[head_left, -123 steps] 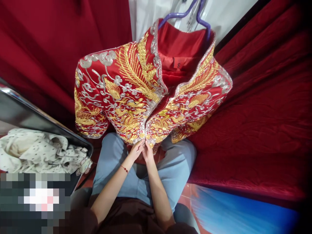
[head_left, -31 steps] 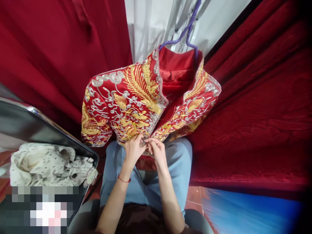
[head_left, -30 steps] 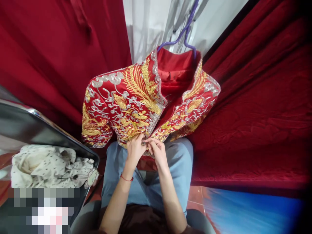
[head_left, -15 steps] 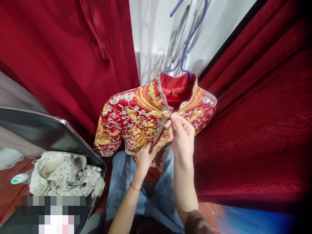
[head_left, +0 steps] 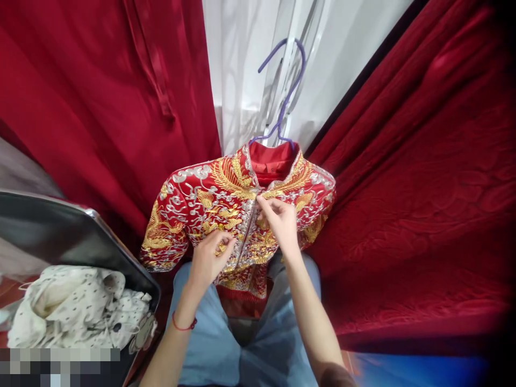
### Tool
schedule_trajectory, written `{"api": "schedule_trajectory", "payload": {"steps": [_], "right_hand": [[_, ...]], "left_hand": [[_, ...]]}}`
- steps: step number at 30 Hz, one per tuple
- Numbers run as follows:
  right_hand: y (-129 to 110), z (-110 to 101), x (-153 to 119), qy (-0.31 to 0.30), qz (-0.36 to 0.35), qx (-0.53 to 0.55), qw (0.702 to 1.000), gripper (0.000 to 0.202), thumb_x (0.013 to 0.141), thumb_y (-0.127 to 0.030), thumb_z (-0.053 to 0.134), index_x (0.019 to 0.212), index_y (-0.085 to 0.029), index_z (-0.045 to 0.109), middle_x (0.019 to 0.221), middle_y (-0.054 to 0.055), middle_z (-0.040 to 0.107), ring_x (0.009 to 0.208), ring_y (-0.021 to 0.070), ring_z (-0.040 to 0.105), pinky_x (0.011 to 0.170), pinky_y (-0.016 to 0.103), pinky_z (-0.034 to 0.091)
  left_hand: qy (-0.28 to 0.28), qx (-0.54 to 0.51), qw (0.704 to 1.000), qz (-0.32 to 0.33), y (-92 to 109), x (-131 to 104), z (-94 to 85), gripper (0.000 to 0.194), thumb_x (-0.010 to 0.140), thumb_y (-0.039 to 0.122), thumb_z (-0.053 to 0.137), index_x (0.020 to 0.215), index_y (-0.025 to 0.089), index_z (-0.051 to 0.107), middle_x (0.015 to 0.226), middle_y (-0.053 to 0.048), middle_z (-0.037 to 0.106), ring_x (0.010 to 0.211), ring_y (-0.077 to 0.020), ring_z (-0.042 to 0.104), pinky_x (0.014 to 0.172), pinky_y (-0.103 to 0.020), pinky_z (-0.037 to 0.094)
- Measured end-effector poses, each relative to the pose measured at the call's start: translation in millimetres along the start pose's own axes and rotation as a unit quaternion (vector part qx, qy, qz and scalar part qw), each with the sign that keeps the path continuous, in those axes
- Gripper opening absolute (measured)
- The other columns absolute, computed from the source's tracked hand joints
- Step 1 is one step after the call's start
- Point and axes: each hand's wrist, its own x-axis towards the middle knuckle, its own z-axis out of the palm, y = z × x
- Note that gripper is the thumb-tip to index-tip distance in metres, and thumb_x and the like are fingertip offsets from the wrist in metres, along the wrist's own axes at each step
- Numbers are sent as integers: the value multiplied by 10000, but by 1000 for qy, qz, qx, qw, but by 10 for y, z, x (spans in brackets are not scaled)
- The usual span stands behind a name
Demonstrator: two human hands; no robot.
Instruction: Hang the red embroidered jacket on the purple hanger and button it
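A red jacket [head_left: 228,213] with gold and silver embroidery hangs from a purple hanger [head_left: 287,99], its hem between the knees. My right hand [head_left: 283,221] pinches the front edge of the jacket just below the stand-up collar [head_left: 271,157]. Lower down on the other side of the front opening is my left hand [head_left: 206,259], its fingers curled and thumb and forefinger tips close together. Whether a small bit lies between those tips cannot be made out. The two front edges lie near each other along the middle. A red string bracelet [head_left: 183,325] circles the left wrist.
At the left, a black chair [head_left: 76,228] holds a pale dotted cloth bag [head_left: 76,309]. Red curtains [head_left: 403,204] hang on both sides, with white cloth [head_left: 237,70] and a metal stand behind the hanger. Below are legs in blue jeans [head_left: 266,344].
My left hand has come off the front edge and moved left. My right hand has moved down and left with the collar edge. The view has shifted, showing the whole hanger hook.
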Motion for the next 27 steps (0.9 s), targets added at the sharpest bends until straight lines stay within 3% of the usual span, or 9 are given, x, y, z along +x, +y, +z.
{"api": "schedule_trajectory", "payload": {"steps": [4, 6, 9, 11, 13, 17, 23, 25, 27], "right_hand": [[-155, -277, 61, 17, -145, -188, 971, 425, 870, -562, 620, 668, -188, 639, 594, 2, 621, 528, 117, 525, 564, 257, 413], [-228, -543, 108, 60, -225, -253, 939, 355, 887, -525, 612, 779, -192, 673, 733, 33, 671, 671, 156, 590, 687, 291, 462], [-229, -1013, 253, 136, -290, -352, 880, 432, 843, -558, 653, 1081, -199, 673, 1087, 111, 666, 1025, 263, 596, 910, 407, 450], [-134, -1271, 381, 100, -297, -391, 865, 572, 822, -599, 655, 1255, -227, 607, 1236, 123, 611, 1144, 298, 550, 973, 450, 419], [9, -1418, 493, 46, -296, -389, 871, 601, 835, -619, 628, 1305, -248, 571, 1244, 106, 615, 1119, 286, 570, 962, 437, 427], [168, -1415, 534, 90, -297, -349, 884, 482, 864, -619, 592, 1111, -208, 644, 1013, 80, 676, 908, 245, 621, 854, 379, 459], [-200, -1417, 330, 82, -251, -290, 920, 384, 894, -543, 596, 738, -195, 635, 604, -20, 530, 550, 123, 458, 580, 254, 376], [-276, -1462, 351, 45, -207, -262, 942, 416, 880, -549, 610, 668, -191, 596, 567, -33, 474, 528, 106, 409, 535, 242, 333], [-268, -1499, 413, -2, -160, -225, 961, 435, 865, -574, 613, 669, -186, 596, 587, -29, 493, 544, 108, 424, 525, 237, 330]], "left_hand": [[232, 97, 964, 88, 202, 418, -532, 162, 876, 313, 662, 1007, 218, 653, 1011, -53, 667, 904, -181, 613, 765, -301, 497], [293, 161, 936, 109, 221, 654, -756, 342, 833, 353, 714, 1139, 225, 631, 1129, -91, 647, 1067, -246, 580, 920, -396, 475], [292, 209, 924, 131, 193, 988, -952, 466, 820, 421, 722, 1240, 255, 607, 1258, -114, 605, 1209, -300, 512, 1051, -473, 382], [248, 224, 930, 153, 164, 1167, -974, 429, 835, 470, 694, 1203, 256, 641, 1244, -106, 621, 1204, -300, 517, 1024, -455, 392], [200, 233, 936, 173, 130, 1299, -931, 374, 865, 507, 645, 1119, 235, 680, 1125, -87, 678, 1080, -264, 578, 933, -398, 431], [204, 235, 933, 182, 75, 1438, -816, 362, 936, 517, 540, 860, 200, 699, 818, -46, 709, 767, -177, 590, 741, -299, 417], [316, 220, 916, 113, 224, 1538, -807, 441, 933, 543, 534, 716, 183, 668, 693, -25, 657, 653, -135, 523, 659, -265, 344], [303, 207, 928, 69, 259, 1560, -816, 441, 919, 554, 544, 736, 178, 682, 667, -8, 630, 636, -120, 496, 635, -248, 321], [249, 186, 950, 20, 223, 1571, -830, 443, 873, 582, 587, 735, 174, 688, 622, 16, 583, 609, -105, 462, 602, -233, 298]]}}
